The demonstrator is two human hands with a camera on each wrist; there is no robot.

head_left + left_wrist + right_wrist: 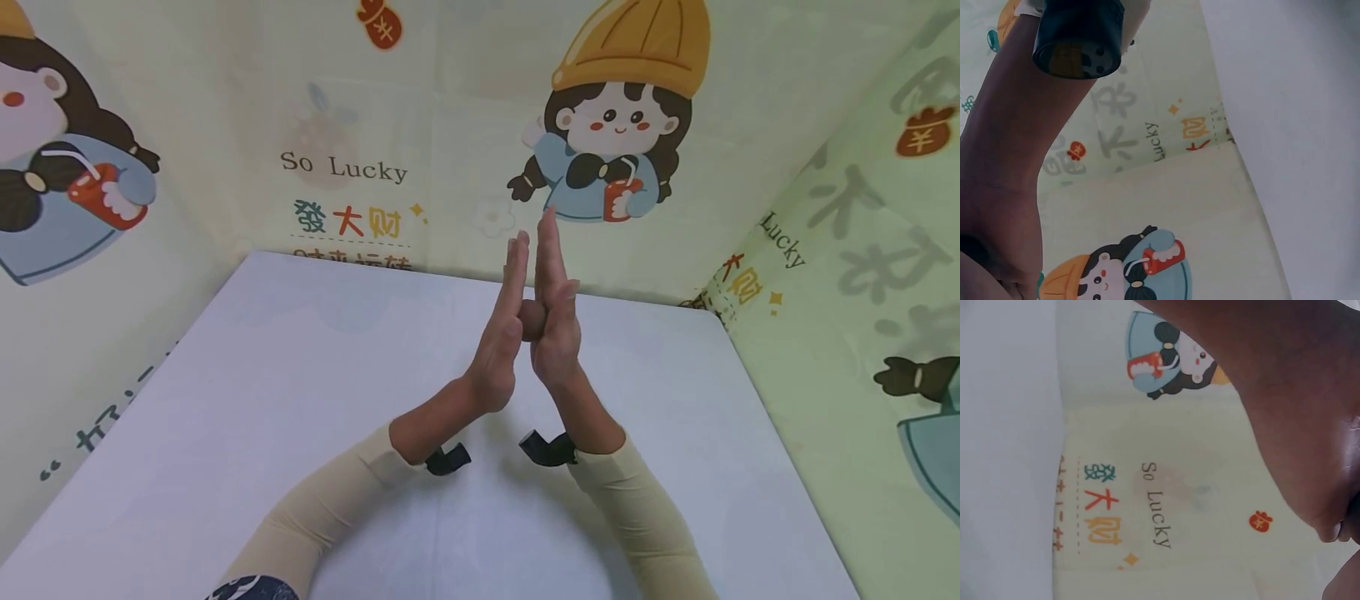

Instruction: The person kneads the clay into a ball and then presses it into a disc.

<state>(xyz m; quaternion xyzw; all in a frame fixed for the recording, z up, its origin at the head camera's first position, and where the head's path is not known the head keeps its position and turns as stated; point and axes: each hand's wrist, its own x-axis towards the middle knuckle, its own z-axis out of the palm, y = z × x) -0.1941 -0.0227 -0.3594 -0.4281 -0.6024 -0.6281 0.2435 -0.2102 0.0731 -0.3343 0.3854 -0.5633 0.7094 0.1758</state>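
Observation:
A small dark brown ball is held between the two palms above the white table. On its left side my left hand presses with fingers straight and pointing up and away. From the other side my right hand presses against it, fingers also extended, its tips reaching a little higher than the left ones. Only a dark bit of the ball shows at the edge of the left wrist view, with most of it hidden by the hands. Both palms face each other like a clap.
Beneath the arms is a white table. Printed cloth with cartoon figures and lettering hangs behind it and along the sides. Black wrist cameras sit on both wrists, below the beige sleeves.

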